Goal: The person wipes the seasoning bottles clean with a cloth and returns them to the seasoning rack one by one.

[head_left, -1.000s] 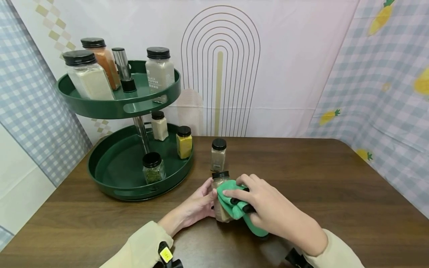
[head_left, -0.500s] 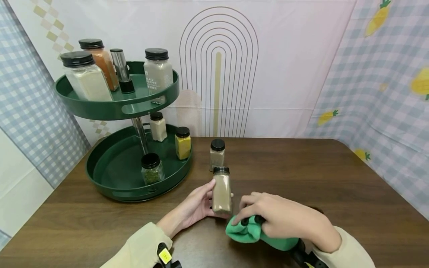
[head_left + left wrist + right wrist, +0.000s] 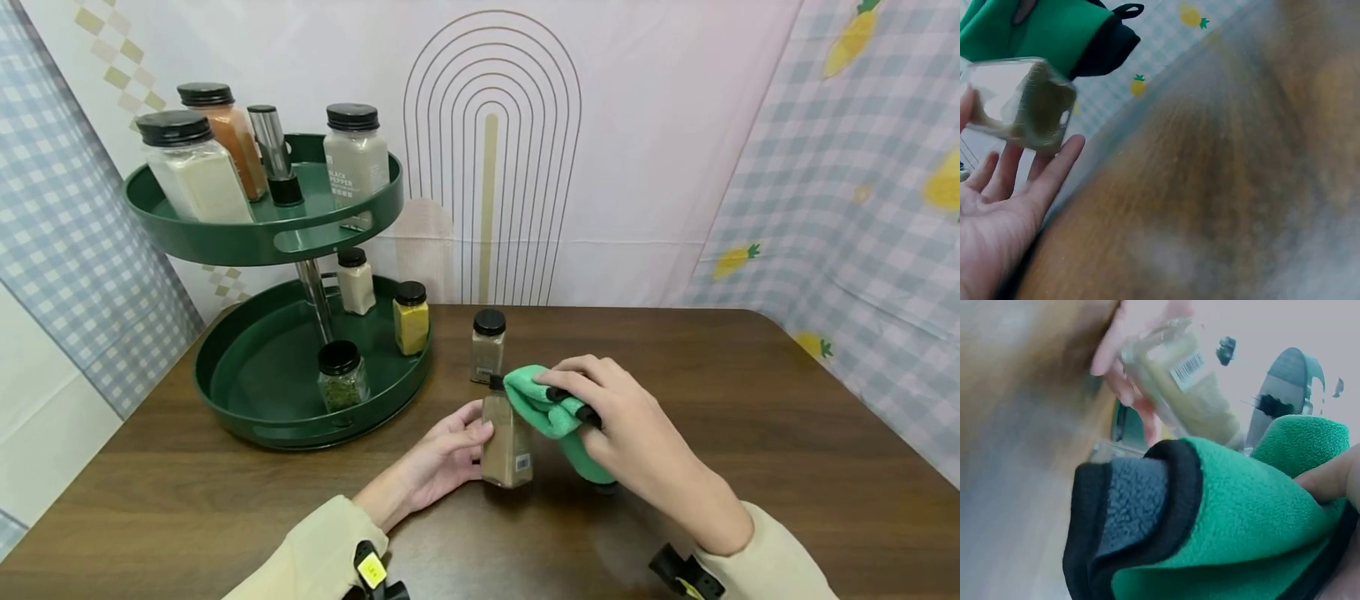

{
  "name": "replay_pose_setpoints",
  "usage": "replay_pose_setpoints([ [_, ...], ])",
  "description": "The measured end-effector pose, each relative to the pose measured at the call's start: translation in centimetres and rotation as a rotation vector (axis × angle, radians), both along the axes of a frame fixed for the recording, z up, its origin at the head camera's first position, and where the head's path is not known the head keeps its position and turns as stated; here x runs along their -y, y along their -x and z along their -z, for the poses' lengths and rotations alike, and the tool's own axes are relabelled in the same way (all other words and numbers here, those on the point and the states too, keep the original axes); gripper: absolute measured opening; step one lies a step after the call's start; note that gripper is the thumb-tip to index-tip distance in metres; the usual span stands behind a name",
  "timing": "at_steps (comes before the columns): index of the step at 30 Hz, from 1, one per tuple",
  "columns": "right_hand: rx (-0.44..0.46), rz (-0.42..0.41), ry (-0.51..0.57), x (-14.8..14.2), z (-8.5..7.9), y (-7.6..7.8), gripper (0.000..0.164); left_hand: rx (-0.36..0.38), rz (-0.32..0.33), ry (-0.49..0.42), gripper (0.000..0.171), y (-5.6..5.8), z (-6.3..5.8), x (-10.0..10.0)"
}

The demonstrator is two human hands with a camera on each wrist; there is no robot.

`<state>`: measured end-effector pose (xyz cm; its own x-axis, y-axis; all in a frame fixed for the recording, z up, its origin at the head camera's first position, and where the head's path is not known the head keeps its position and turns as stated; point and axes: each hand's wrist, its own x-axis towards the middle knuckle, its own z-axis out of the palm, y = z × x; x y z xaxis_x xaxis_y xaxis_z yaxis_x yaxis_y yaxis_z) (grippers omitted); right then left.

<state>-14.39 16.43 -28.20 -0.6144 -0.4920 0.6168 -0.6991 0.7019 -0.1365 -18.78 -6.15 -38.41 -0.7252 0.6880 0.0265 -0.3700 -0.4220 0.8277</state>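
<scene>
Left fingers (image 3: pixel 1060 167) gripped jar (image 3: pixel 506 450), spread only to its width, thumb on near side; jar tilted, base showing on my left-wrist feed. Right fingers (image 3: pixel 572 382) pinched bunched green cloth (image 3: pixel 543 414), which overlapped jar's upper part, above left fingers; contact I couldn't confirm. Half second earlier I'd seen cloth lower, apart from jar; since then jar had turned, bringing barcode label (image 3: pixel 1187 370) into sight. Suggested to me wiping resumed on fresh face. Beyond fingers: second jar (image 3: pixel 487 352) upright on desk (image 3: pixel 750 417); farther left, two-tier rack (image 3: pixel 277 435).
</scene>
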Motion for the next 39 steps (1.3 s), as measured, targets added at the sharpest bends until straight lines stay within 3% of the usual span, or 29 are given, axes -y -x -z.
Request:
replay_pose_setpoints([
  [4, -0.004, -0.043, -0.028, 0.4, 0.7, 0.2, 0.069, -0.064, 0.03, 0.021, 0.04, -0.1, 0.1, -0.1],
  [8, -0.003, -0.079, -0.067, 0.6, 0.9, 0.3, 0.07, -0.08, 0.028, 0.05, 0.047, 0.0, 0.2, -0.1],
  [16, 0.12, -0.112, -0.246, 0.7, 0.8, -0.1, 0.066, 0.001, -0.012, 0.014, 0.052, 0.1, 0.2, -0.1],
  [26, 0.27, -0.226, -0.407, -0.2, -0.4, -1.1, 0.066, 0.004, -0.025, 0.039, 0.06, -0.1, -0.1, 0.0],
  [30, 0.257, -0.229, -0.351, -0.7, -1.0, -1.2, 0.07, -0.012, -0.018, 0.027, 0.061, -0.1, -0.1, 0.0],
  [36, 0.051, -0.133, -0.103, -0.7, -1.0, -0.7, 0.069, -0.036, 0.01, 0.02, 0.05, -0.1, 0.0, -0.1],
  [39, -0.004, -0.123, -0.038, -0.3, -0.6, -0.5, 0.068, -0.055, 0.016, 0.03, 0.04, -0.1, 0.0, -0.2],
])
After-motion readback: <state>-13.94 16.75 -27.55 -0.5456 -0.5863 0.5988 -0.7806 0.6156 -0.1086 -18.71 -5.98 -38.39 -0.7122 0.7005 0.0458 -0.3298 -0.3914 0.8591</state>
